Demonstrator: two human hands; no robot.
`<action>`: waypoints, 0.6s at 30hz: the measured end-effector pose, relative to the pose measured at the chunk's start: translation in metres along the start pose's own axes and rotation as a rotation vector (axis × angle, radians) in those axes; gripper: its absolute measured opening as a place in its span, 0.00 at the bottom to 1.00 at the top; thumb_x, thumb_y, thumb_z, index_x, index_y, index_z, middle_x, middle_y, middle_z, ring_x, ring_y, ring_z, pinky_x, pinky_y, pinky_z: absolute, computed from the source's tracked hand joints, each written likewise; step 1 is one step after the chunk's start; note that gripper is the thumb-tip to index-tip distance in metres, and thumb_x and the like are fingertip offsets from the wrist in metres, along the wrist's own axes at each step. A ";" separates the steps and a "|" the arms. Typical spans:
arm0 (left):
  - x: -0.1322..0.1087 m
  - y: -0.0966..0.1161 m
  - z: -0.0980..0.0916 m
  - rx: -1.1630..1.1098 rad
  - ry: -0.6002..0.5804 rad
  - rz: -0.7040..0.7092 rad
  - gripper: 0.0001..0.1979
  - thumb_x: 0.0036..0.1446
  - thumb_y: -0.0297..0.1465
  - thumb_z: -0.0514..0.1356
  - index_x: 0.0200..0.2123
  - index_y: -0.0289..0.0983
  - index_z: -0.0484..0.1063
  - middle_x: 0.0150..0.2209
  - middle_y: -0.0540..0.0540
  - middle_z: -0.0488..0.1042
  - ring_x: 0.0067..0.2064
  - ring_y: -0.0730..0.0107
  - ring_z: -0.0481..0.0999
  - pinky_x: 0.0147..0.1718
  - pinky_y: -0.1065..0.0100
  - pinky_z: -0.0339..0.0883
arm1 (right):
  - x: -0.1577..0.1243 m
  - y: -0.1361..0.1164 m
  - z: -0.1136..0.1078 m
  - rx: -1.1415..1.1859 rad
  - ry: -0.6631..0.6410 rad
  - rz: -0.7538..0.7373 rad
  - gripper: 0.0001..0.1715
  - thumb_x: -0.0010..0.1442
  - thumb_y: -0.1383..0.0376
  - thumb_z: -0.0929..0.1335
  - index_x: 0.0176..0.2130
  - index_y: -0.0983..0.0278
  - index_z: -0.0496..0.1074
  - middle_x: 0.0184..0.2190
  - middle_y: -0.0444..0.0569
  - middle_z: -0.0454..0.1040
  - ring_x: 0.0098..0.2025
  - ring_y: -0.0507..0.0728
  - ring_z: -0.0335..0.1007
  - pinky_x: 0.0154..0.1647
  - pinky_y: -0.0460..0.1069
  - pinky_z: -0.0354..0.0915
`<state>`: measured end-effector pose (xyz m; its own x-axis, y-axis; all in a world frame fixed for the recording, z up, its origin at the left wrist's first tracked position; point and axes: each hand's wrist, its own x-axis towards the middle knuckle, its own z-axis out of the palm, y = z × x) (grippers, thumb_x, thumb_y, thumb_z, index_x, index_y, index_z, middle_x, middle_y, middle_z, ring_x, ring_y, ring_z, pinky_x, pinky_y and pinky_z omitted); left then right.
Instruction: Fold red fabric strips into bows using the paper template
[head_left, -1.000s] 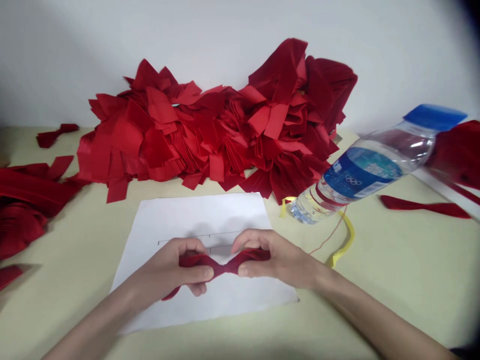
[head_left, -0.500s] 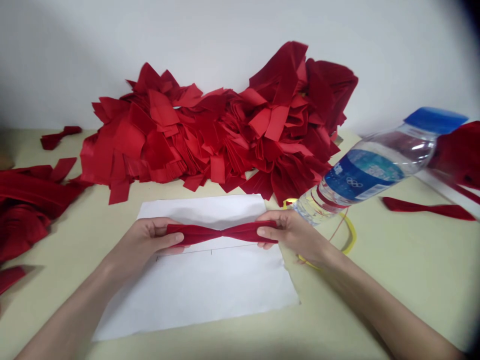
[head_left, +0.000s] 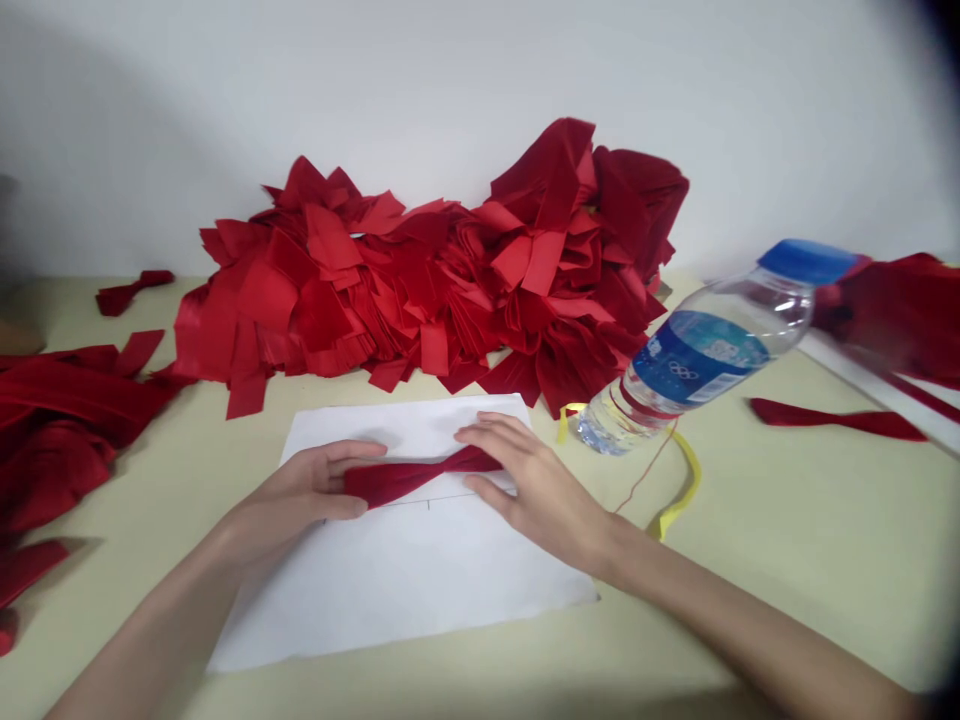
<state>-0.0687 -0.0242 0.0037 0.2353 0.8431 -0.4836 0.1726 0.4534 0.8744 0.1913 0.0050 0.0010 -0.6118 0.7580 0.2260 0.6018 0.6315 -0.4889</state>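
Left hand (head_left: 304,490), right hand (head_left: 536,495), flat on ribbon (head_left: 412,478)

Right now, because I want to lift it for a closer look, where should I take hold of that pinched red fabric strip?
Grip the red fabric strip at its pinched waist, coming from above. It narrows there, lies flat on the white paper, and the waist shows uncovered between the left hand and right hand, which rest at its two wider ends.

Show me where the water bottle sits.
The water bottle tilts at the right of the head view, just beyond the right hand, beside a yellow strip.
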 end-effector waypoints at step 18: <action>-0.017 0.010 0.009 0.113 0.105 0.157 0.18 0.50 0.34 0.62 0.46 0.41 0.68 0.48 0.43 0.74 0.49 0.56 0.72 0.46 0.60 0.66 | -0.155 0.046 -0.111 -0.280 -0.027 0.286 0.14 0.60 0.60 0.63 0.45 0.50 0.72 0.46 0.57 0.73 0.49 0.64 0.68 0.51 0.55 0.64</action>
<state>-0.0625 -0.0360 0.0204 0.1683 0.9288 -0.3301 0.2492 0.2839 0.9259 0.3712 -0.0652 0.0367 -0.4108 0.9073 0.0896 0.8639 0.4187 -0.2798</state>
